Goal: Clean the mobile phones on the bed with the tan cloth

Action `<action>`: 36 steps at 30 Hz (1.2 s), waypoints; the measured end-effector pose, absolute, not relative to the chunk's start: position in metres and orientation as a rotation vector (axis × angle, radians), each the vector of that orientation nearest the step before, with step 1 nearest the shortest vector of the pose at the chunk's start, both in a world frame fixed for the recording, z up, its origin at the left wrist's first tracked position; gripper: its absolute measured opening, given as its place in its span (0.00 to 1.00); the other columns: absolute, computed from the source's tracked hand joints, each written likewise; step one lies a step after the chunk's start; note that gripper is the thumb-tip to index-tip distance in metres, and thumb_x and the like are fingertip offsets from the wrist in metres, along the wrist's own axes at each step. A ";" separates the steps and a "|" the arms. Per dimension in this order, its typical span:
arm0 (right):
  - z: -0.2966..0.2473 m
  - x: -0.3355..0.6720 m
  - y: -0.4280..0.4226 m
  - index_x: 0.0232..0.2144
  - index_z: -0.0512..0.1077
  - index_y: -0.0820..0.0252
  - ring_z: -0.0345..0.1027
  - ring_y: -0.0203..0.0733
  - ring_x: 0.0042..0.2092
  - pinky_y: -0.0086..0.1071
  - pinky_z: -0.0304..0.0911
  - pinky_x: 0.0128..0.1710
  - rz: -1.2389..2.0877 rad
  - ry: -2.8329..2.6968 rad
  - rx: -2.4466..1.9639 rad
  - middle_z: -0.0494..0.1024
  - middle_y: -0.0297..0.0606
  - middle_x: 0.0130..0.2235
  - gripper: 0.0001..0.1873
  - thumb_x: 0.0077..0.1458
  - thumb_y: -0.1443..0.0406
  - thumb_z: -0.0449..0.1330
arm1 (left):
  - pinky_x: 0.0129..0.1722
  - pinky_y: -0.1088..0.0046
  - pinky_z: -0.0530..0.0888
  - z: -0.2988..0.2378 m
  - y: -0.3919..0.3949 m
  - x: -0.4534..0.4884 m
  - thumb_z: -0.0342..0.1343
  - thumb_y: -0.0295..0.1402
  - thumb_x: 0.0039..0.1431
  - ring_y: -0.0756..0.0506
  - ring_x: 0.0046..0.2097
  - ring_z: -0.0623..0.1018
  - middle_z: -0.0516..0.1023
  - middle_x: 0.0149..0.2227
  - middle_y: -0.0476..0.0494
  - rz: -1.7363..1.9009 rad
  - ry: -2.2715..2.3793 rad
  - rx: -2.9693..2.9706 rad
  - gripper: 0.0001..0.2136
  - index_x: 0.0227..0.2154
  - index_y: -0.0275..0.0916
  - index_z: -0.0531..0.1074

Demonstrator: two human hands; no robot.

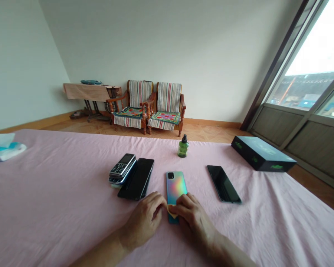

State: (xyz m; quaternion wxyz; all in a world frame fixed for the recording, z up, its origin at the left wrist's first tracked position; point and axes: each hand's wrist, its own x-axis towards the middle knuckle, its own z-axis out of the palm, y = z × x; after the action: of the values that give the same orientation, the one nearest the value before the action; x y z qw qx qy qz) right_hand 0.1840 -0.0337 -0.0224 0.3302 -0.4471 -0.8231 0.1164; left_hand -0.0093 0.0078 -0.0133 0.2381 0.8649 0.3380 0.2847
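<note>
A smartphone (pixel 176 189) with a shiny rainbow-blue back lies face down on the pink cloth, its camera end away from me. My right hand (pixel 196 218) pinches a small yellow wiping cloth (pixel 172 210) and presses it on the lower part of the phone's back. At the phone's left edge is my left hand (pixel 146 218), fingers curled, with the fingertips close against the yellow cloth; whether they grip anything is hidden. Left of the hands, a black smartphone (pixel 137 180) lies on another dark one, beside a stack of phones topped by a keypad phone (pixel 124 165).
A green spray bottle (pixel 183 147) stands beyond the phone. To the right are another dark smartphone (pixel 224 184) and a black box (pixel 263 152). A tissue pack (pixel 5 150) lies at the far left of the pink tablecloth (pixel 58 185). Two wooden armchairs (pixel 167 104) stand behind.
</note>
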 end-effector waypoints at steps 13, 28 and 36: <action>-0.042 0.210 -0.006 0.41 0.78 0.59 0.64 0.42 0.39 0.32 0.63 0.39 0.203 -1.919 -1.435 0.70 0.41 0.35 0.22 0.52 0.80 0.51 | 0.43 0.69 0.71 -0.013 0.009 -0.009 0.56 0.24 0.57 0.45 0.41 0.74 0.74 0.37 0.45 0.761 0.842 2.430 0.07 0.38 0.39 0.73; -0.040 0.206 0.004 0.38 0.78 0.60 0.63 0.42 0.38 0.31 0.61 0.38 0.140 -1.880 -1.428 0.69 0.40 0.34 0.18 0.57 0.77 0.50 | 0.41 0.71 0.71 -0.012 0.008 -0.006 0.56 0.24 0.57 0.46 0.40 0.74 0.73 0.36 0.47 0.786 0.854 2.493 0.05 0.35 0.40 0.72; -0.032 0.203 -0.074 0.32 0.76 0.58 0.64 0.38 0.34 0.28 0.59 0.32 0.311 -1.916 -1.336 0.68 0.37 0.31 0.13 0.61 0.71 0.52 | 0.39 0.72 0.71 -0.011 0.010 -0.003 0.54 0.23 0.56 0.46 0.39 0.73 0.72 0.34 0.47 0.808 0.850 2.488 0.06 0.34 0.40 0.72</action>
State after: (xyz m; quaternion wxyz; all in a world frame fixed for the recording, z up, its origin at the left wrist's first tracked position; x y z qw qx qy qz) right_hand 0.2029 -0.0745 -0.0323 0.3825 -0.5239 -0.7512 0.1219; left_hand -0.0031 0.0098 -0.0110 0.1944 0.8872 0.3033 0.2881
